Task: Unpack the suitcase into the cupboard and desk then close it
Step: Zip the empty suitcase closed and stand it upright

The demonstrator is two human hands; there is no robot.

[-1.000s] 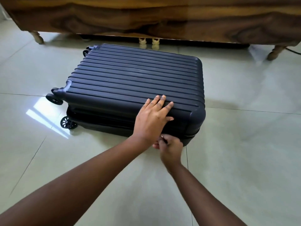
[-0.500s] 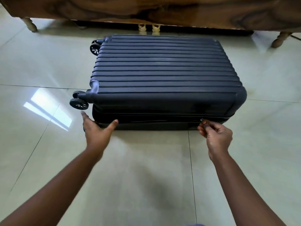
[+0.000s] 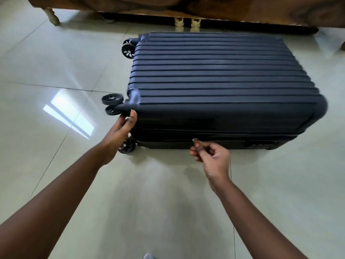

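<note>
A dark blue ribbed hard-shell suitcase [image 3: 220,79] lies flat on the tiled floor with its lid down and its wheels to the left. My right hand [image 3: 211,157] pinches the small metal zipper pull [image 3: 195,140] on the near side seam, about midway along the case. My left hand [image 3: 121,131] holds the near left corner of the case, thumb up against the shell, fingers by the wheels. The inside of the case is hidden.
A dark wooden piece of furniture [image 3: 186,6] on pale turned legs stands right behind the suitcase. Glossy pale floor tiles [image 3: 149,202] spread around, with a bright window reflection at the left. A combination lock [image 3: 261,144] sits on the near side at the right.
My left hand left the lid's top and now holds the near left corner. My right hand drew the zipper pull along the near seam. The view has shifted left and closer.
</note>
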